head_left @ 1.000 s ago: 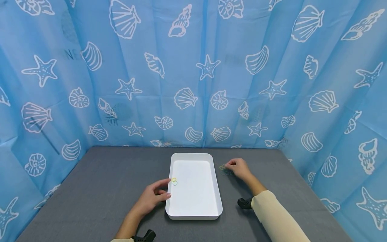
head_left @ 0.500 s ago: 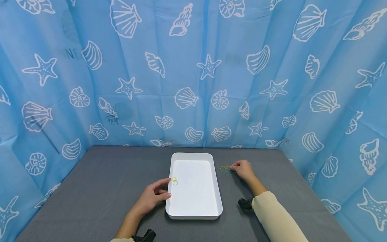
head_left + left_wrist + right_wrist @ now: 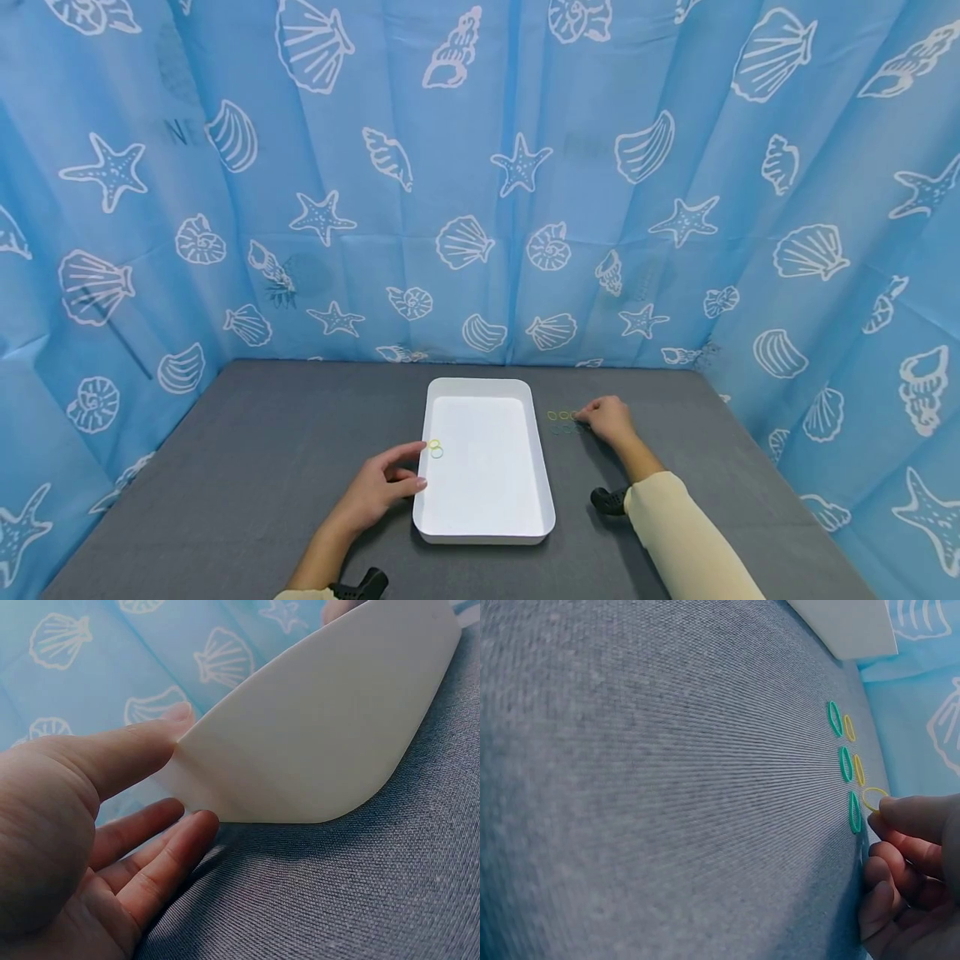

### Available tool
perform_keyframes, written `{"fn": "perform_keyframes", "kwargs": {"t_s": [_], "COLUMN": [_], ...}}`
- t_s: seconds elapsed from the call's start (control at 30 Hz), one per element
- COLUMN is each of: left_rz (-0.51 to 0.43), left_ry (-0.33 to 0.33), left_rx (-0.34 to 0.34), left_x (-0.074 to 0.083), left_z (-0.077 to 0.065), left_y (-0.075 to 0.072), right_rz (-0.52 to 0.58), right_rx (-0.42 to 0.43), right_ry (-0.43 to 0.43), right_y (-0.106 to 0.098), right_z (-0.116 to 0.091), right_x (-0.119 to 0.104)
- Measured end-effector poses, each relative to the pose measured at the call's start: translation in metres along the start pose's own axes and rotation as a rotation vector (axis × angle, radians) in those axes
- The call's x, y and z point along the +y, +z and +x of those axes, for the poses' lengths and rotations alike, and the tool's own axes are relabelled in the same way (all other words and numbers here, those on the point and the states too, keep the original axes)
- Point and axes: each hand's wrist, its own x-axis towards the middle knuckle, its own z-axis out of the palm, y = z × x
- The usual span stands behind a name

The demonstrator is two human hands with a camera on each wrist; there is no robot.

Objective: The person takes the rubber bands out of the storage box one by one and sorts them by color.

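Note:
A shallow white tray (image 3: pixel 487 467) lies on the grey cloth. My left hand (image 3: pixel 378 492) rests against its left side, fingers extended; in the left wrist view, fingertips touch the tray's rim and outer wall (image 3: pixel 300 750). Inside by the left edge lie a yellow rubber band (image 3: pixel 434 444) and a green rubber band (image 3: pixel 437 452). Right of the tray, my right hand (image 3: pixel 609 419) pinches a yellow rubber band (image 3: pixel 865 796) between thumb and finger. Beside it are two yellow rubber bands (image 3: pixel 859 770) and a row of three green rubber bands (image 3: pixel 846 764).
A grey cloth-covered table (image 3: pixel 300 417) lies under everything. Blue curtains (image 3: pixel 480 183) with white shell and starfish prints enclose the back and sides. Each wrist wears a black camera mount (image 3: pixel 609 502).
My right hand has shifted slightly to the right along the yellow row, showing more of the bands it covered. The left hand and tray have stayed in place.

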Motion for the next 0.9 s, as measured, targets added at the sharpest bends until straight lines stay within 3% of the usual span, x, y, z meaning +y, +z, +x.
{"fn": "perform_keyframes", "kwargs": {"t_s": [0.67, 0.9], "left_rz": [0.019, 0.042], "left_ry": [-0.018, -0.023], "left_rx": [0.015, 0.023], "left_x": [-0.002, 0.015], "left_z": [0.002, -0.006], "left_y": [0.001, 0.005], "right_rz": [-0.020, -0.042], "right_rx": [0.005, -0.027], "right_ry": [0.005, -0.007], "right_y": [-0.002, -0.004], "right_z": [0.001, 0.002], "right_x": [0.001, -0.001]}}
